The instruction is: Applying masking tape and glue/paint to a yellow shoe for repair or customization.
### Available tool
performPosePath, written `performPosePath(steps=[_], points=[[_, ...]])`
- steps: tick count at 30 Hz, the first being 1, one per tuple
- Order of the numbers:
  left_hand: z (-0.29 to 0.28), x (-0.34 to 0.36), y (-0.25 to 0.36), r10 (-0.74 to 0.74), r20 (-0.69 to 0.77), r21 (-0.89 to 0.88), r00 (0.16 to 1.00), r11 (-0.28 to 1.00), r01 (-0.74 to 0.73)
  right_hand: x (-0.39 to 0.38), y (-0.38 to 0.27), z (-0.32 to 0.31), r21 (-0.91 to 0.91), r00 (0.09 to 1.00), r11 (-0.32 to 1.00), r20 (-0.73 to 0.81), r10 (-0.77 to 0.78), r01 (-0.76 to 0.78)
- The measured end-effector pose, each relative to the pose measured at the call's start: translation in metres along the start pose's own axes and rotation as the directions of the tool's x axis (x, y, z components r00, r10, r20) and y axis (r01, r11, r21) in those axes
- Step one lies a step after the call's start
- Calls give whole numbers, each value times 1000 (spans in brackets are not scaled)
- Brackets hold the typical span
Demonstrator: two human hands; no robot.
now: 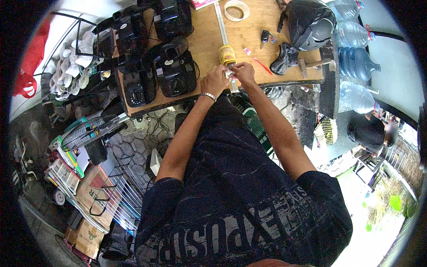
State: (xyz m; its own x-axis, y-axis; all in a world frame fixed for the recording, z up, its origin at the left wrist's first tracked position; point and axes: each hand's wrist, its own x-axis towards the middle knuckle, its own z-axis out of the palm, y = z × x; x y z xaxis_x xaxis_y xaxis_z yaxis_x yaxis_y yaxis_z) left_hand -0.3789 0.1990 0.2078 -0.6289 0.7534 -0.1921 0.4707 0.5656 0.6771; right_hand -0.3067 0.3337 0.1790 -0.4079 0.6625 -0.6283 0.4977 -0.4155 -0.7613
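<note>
Both hands meet at the front edge of the wooden table (207, 44), fingers bent inward. My left hand (214, 81), with a light bracelet at the wrist, is closed on one side of a small whitish piece (229, 74). From the other side my right hand (243, 72) pinches the same piece; its kind is too small to tell, and fingers cover part of it. Just beyond the fingertips is a yellow jar (227, 55) with a printed label. A red-and-white toothbrush (259, 61) lies to the right of the jar.
Several black appliances (175, 73) crowd the table's left. At right lie keys (265, 36), a hammer (313, 65), a dark pouch (283, 60) and a black-grey bag (311, 24). A tape roll (236, 10) sits farther back. Water jugs (356, 62) and another person (371, 131) are beyond.
</note>
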Motion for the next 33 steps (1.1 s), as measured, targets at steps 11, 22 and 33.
performPosePath(steps=[11,22,33], points=[[7,18,8,101,18,290,995,952,-102,8,1,-1,50,998,999,70,9,-13],[8,27,13,122,-31,281,992,953,-108,-30,-24,-33,9,995,1000,102,2,-3],[0,35,21,191,-83,205,978,964,-170,-4,-16,-35,-587,803,561,317,-504,584]])
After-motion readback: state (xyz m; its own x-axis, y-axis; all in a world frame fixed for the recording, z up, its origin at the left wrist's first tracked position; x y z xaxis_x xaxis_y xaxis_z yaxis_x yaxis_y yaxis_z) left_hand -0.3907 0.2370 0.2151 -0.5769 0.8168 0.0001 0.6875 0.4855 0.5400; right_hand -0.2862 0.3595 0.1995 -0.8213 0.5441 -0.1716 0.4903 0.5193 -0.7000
